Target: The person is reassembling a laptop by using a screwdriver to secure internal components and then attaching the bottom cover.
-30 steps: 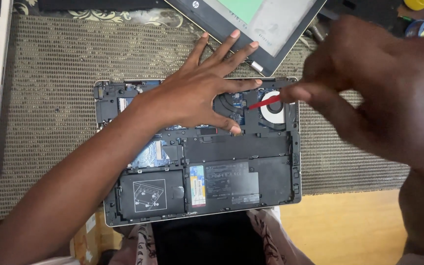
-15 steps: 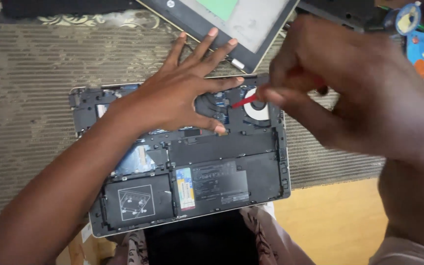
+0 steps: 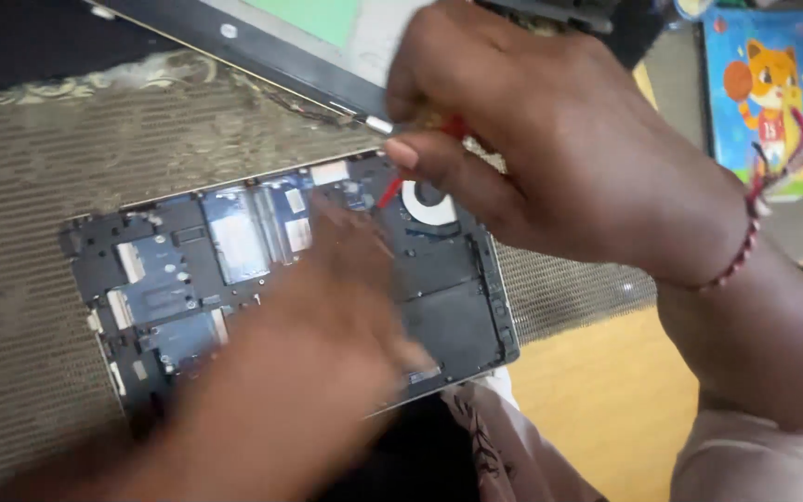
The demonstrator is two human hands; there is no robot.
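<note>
Head view: the laptop [image 3: 290, 288] lies bottom-up on the woven mat [image 3: 39, 186] over the table [image 3: 597, 400], its back cover already off, with boards, fan [image 3: 427, 201] and dark battery bay exposed. My right hand [image 3: 550, 158] has its grip closed on a red-handled screwdriver [image 3: 390, 191], tip down beside the fan at the upper right corner of the laptop. My left hand [image 3: 327, 344] is blurred across the middle of the laptop; I cannot tell whether its grip is wide or closed. Judged progress: opening is done, work on the fan area is under way, and the other parts remain seated. A second laptop's lid [image 3: 262, 46] lies beyond the mat.
</note>
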